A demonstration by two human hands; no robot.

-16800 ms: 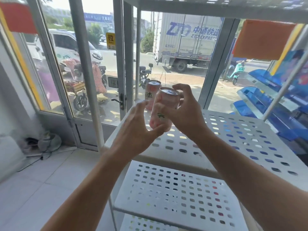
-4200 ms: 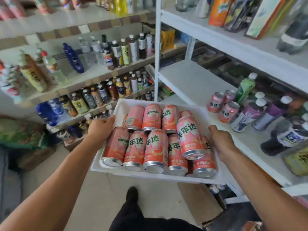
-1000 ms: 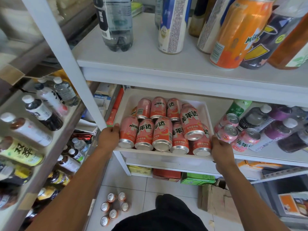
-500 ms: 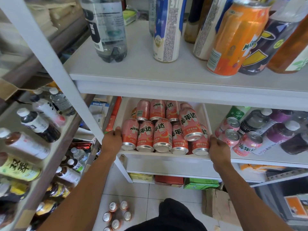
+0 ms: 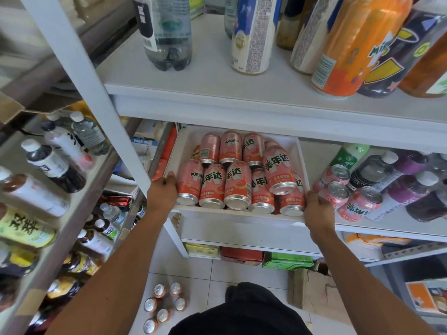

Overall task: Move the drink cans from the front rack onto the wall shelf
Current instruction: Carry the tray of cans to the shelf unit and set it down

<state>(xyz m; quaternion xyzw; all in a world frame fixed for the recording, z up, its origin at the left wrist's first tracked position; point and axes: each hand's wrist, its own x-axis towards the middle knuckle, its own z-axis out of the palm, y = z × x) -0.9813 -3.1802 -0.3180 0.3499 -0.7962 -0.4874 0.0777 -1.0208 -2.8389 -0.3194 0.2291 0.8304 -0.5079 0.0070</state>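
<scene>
The left hand (image 5: 161, 192) and the right hand (image 5: 317, 210) grip the two sides of a white tray (image 5: 299, 151) full of lying pink drink cans (image 5: 237, 184), which rests on the wall shelf (image 5: 399, 226). Just right of the tray stand three more pink cans (image 5: 338, 189) and dark bottles (image 5: 377, 170), and the white shelf post (image 5: 96, 93) rises close to the left hand. Some small cans (image 5: 164, 305) stand on the floor below.

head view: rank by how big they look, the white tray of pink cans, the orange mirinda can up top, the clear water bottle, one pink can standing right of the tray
1. white tray
2. orange Mirinda can and clear water bottle: look alike, both cut off at the top and nearer the camera, so unranked
3. pink can
</scene>
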